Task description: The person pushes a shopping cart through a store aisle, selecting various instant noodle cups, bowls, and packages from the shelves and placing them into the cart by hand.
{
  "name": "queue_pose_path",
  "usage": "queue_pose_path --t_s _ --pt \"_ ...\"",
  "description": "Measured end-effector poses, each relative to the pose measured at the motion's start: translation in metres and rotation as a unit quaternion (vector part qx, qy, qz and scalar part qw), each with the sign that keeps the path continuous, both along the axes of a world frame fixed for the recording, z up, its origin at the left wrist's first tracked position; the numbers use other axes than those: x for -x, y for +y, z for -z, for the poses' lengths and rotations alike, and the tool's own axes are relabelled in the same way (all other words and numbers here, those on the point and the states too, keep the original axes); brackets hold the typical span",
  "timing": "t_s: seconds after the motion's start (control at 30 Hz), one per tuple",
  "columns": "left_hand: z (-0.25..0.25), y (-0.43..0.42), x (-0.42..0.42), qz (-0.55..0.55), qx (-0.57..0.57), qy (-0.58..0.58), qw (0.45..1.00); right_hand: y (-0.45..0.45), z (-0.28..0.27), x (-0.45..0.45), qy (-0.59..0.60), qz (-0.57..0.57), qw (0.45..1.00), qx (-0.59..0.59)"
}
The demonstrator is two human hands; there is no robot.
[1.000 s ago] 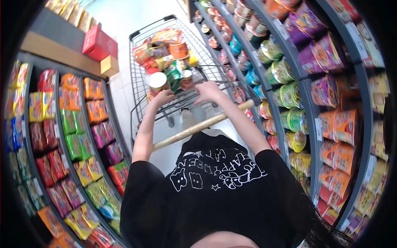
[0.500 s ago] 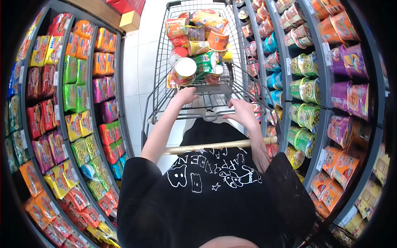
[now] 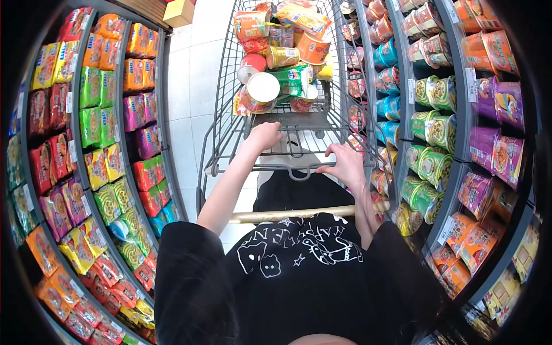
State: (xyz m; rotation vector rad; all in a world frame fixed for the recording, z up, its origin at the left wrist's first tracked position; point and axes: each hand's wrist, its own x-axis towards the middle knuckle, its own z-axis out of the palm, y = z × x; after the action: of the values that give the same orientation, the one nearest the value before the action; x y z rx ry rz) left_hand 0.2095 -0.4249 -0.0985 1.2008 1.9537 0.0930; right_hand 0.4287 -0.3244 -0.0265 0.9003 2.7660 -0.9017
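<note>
A wire shopping cart (image 3: 222, 86) stands in front of me, holding several packets and tubs. Among them are a tub with a white lid (image 3: 263, 87), an orange tub (image 3: 313, 48) and a green packet (image 3: 292, 79). Over the left part of the cart's near end, my left hand (image 3: 265, 135) is loosely curled, with nothing visible in it. To the right, my right hand (image 3: 345, 164) is open, thumb and forefinger apart, beside the near rail. Both forearms cross the tan handle bar (image 3: 282, 215).
Shelves of bright noodle packets (image 3: 98, 126) line the left side. On the right, shelves hold cup noodles and tubs (image 3: 428, 126). A yellow box (image 3: 179, 12) sits at the upper left, beside the pale tiled floor (image 3: 192, 80).
The view has turned, so the cart, first tilted at the upper left, now lies straighter and nearer the centre. Both hands remain over its near end. The contents look the same.
</note>
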Motion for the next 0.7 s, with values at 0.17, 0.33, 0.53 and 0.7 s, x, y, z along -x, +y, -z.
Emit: queue_pose_path --t_s 0.17,0.33,0.53,0.7 --pt "0.002 0.001 -0.001 0.013 0.011 -0.002 1.0 0.002 0.001 -0.001 0.007 0.001 1.0 0.01" --pt "0.002 0.002 0.003 0.01 0.012 -0.007 1.0 0.005 -0.005 0.005 -0.024 0.005 0.999 0.026" --pt "0.005 0.003 0.006 0.008 0.001 -0.007 1.0 0.006 -0.003 0.007 -0.016 0.006 1.0 0.022" --pt "0.003 0.005 0.007 0.01 0.002 -0.005 1.0 0.006 -0.004 0.008 -0.023 0.003 0.999 0.022"
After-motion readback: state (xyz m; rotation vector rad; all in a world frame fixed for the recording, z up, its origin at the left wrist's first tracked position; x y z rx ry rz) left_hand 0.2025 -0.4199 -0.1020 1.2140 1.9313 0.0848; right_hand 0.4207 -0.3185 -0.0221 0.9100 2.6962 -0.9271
